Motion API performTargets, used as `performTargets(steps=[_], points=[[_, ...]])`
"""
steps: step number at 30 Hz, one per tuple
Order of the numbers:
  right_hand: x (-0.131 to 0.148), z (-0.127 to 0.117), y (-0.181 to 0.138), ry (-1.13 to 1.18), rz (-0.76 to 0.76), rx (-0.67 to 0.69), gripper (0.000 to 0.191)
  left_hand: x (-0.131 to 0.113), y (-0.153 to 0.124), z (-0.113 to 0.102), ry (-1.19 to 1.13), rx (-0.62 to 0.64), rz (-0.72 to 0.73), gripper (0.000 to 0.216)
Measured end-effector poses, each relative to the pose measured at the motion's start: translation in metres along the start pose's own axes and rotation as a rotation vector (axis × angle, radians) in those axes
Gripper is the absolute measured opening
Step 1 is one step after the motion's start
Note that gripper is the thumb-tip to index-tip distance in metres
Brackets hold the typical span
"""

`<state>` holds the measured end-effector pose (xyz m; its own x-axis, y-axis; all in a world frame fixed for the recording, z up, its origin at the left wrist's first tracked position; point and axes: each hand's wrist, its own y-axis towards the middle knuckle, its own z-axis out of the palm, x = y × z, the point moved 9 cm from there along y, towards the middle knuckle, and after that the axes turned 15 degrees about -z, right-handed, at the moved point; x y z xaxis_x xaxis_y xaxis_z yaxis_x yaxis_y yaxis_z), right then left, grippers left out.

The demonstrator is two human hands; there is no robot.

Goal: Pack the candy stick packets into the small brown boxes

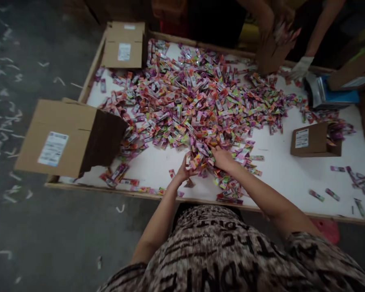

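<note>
A heap of small, shiny wrapped packets (188, 97), pink, purple, orange and green, covers much of the white tabletop. My left hand (185, 171) curls around the near side of a bunch of packets (199, 154) at the front of this heap. From the other side my right hand (222, 158) presses into the same bunch, its fingertips partly hidden among the packets. Between the two hands the packets are gathered together. A small brown piece (189, 183) lies on the table just below my left hand.
Open cardboard boxes stand on the left: a large one (33, 138) and a smaller one (109, 48). A small carton (316, 140) with packets lies at right, near a blue box (340, 95). Across the table, a person's hands (266, 24) handle packets over another box. Wooden edging (158, 196) rims the table.
</note>
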<state>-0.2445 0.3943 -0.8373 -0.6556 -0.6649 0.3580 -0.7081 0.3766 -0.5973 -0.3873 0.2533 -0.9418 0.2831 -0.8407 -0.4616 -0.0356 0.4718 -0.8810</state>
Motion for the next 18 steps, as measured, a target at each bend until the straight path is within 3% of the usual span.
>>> performTargets(steps=[2, 4, 6, 8, 10, 11, 15, 18], points=[[0.008, 0.007, 0.005, 0.01, 0.011, 0.076, 0.048, -0.036, -0.012, -0.008, 0.205, -0.092, 0.188, 0.134], [0.015, 0.004, 0.003, 0.059, -0.037, 0.119, 0.051, -0.08, -0.029, -0.003, 0.405, -0.154, 0.444, 0.132], [0.021, -0.014, -0.008, 0.126, -0.113, 0.051, 0.048, -0.116, -0.049, 0.009, 0.56, -0.182, 0.651, 0.113], [0.022, -0.04, -0.024, 0.168, -0.15, -0.12, 0.047, -0.138, -0.062, 0.016, 0.671, -0.208, 0.74, 0.087], [0.018, -0.051, -0.037, 0.167, -0.115, -0.234, 0.044, -0.149, -0.067, 0.024, 0.781, -0.226, 0.753, 0.064], [0.018, -0.047, -0.038, 0.153, -0.087, -0.226, 0.04, -0.15, -0.066, 0.032, 0.861, -0.218, 0.75, 0.056], [0.025, 0.011, -0.013, 0.137, 0.027, 0.028, 0.033, -0.13, -0.04, 0.083, 1.357, -0.077, 0.602, 0.04], [0.025, 0.037, 0.007, 0.165, 0.077, 0.108, 0.032, -0.116, -0.007, 0.105, 1.572, -0.08, 0.402, 0.037]])
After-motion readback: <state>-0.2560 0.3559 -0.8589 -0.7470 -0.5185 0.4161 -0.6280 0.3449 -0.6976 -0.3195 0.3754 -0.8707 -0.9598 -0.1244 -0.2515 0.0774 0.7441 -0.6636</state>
